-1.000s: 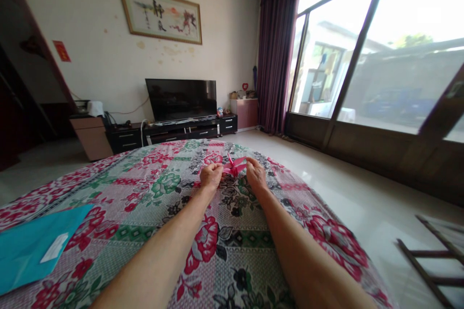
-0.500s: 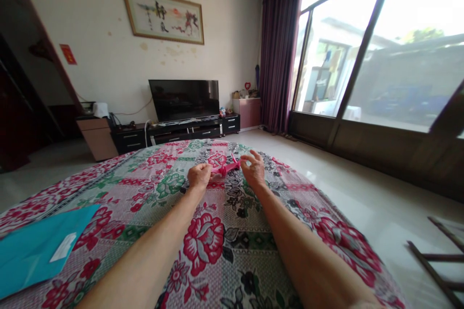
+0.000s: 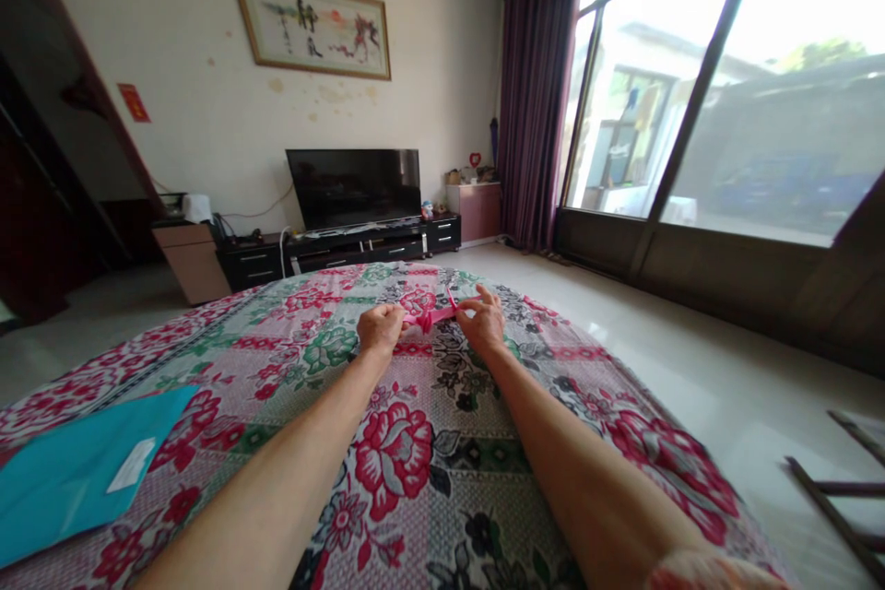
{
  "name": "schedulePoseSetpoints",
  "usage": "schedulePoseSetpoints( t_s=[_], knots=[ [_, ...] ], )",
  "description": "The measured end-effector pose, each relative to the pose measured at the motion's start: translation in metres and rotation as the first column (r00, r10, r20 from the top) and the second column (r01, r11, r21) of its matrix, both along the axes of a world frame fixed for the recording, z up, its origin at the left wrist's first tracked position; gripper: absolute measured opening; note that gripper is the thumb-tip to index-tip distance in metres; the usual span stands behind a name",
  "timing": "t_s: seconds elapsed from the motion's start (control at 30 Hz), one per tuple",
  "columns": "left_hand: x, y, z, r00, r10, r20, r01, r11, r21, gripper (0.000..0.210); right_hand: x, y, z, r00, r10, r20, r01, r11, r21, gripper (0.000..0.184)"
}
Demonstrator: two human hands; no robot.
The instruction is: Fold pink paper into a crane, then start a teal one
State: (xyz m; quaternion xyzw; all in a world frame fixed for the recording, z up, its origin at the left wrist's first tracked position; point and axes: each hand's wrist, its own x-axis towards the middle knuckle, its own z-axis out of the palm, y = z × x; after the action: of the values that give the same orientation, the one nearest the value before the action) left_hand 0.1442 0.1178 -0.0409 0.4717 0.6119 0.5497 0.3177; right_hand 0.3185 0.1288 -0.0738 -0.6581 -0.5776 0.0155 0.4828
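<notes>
A bright pink ribbon (image 3: 427, 321), gathered in a knot or loop at its middle, stretches between my two hands just above the far part of the table. My left hand (image 3: 381, 328) is closed in a fist round its left end. On the other side, my right hand (image 3: 482, 318) pinches the right part between thumb and forefinger, with its other fingers raised. A thin pink tip sticks up beside the right fingertips. Finer detail of the knot is too small to make out.
A flowered cloth (image 3: 394, 461) covers the round table. On its left lies a flat turquoise packet (image 3: 83, 470) with a white label. Beyond the table stand a television (image 3: 354, 189) and a low black cabinet (image 3: 332, 253). A dark wooden frame (image 3: 830, 498) is at the lower right.
My right fingers have closed in on the ribbon, which now looks tauter between the hands. The left hand keeps its grip. The view has shifted slightly.
</notes>
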Motion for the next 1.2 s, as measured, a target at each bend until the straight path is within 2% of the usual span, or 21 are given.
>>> schedulePoseSetpoints(
  t_s=[0.33, 0.87, 1.2],
  knots=[
    [0.0, 0.002, -0.002, 0.998, -0.013, -0.061, 0.013, 1.0, -0.005, 0.02, 0.004, 0.009, -0.009, 0.998, -0.019, -0.062, 0.023, 0.998, 0.055, 0.017],
    [-0.01, 0.005, 0.002, 0.983, -0.002, -0.186, 0.004, 1.0, 0.009, 0.02, 0.006, 0.01, -0.008, 0.998, -0.04, -0.039, 0.04, 0.999, -0.01, 0.02],
    [-0.008, 0.026, -0.005, 0.961, 0.049, -0.272, -0.045, 0.999, 0.022, 0.018, 0.006, 0.011, -0.009, 0.998, -0.039, -0.045, 0.039, 0.999, -0.007, 0.018]
  ],
)
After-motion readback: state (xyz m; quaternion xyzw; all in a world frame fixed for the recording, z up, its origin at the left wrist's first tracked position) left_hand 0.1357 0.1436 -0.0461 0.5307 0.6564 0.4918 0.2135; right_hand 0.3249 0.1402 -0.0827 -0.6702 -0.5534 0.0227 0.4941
